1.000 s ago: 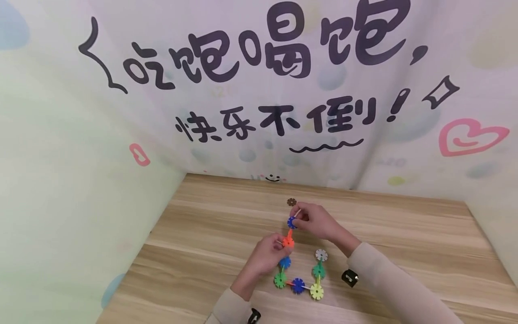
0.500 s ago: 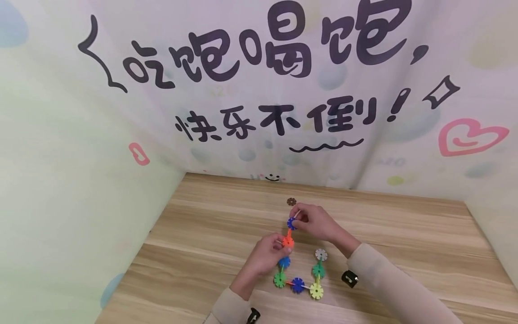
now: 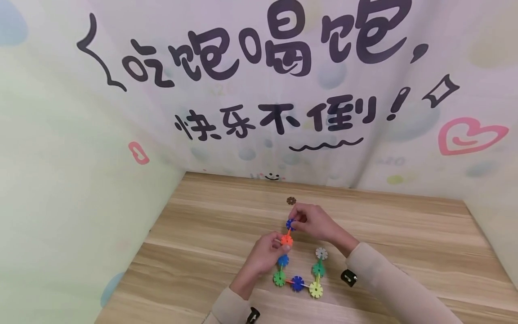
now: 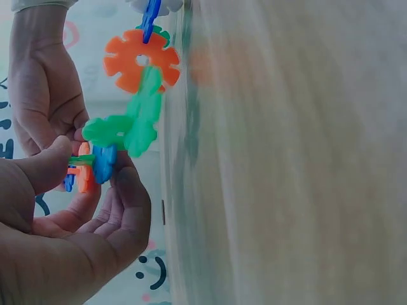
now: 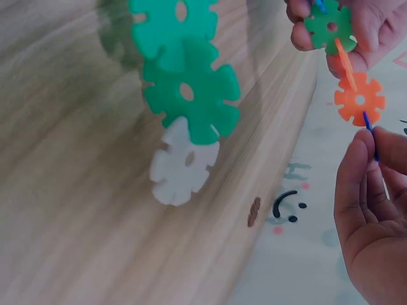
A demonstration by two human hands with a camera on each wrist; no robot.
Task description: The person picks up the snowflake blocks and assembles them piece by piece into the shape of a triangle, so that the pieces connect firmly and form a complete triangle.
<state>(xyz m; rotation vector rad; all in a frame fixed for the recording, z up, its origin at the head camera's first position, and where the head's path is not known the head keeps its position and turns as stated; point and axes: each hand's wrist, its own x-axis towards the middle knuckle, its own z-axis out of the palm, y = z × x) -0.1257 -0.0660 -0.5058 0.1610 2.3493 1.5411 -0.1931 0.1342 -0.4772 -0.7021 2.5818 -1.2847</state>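
Note:
A chain of interlocking plastic snowflake discs curves in a U over the table. Near its left end my left hand (image 3: 265,254) pinches the chain beside an orange disc (image 3: 287,240), thumb at that disc's lower edge. In the right wrist view its fingers are around a green disc (image 5: 329,27). My right hand (image 3: 317,221) pinches a dark blue disc (image 3: 290,224) between thumb and forefinger. This blue disc meets the slot edge of another orange disc (image 5: 360,100). A lighter blue disc (image 3: 283,260) hangs just below my left fingers.
The chain runs on through a green disc (image 3: 279,279), a blue disc (image 3: 297,283) and a yellow disc (image 3: 316,290) to a white end disc (image 3: 321,253). A loose brown disc (image 3: 291,200) lies behind my hands. Printed cloth (image 3: 243,157) borders the wooden table (image 3: 202,225).
My right hand has brought the dark blue disc slightly closer to the orange disc at my left hand. Both hands keep their hold, and the rest of the chain looks the same.

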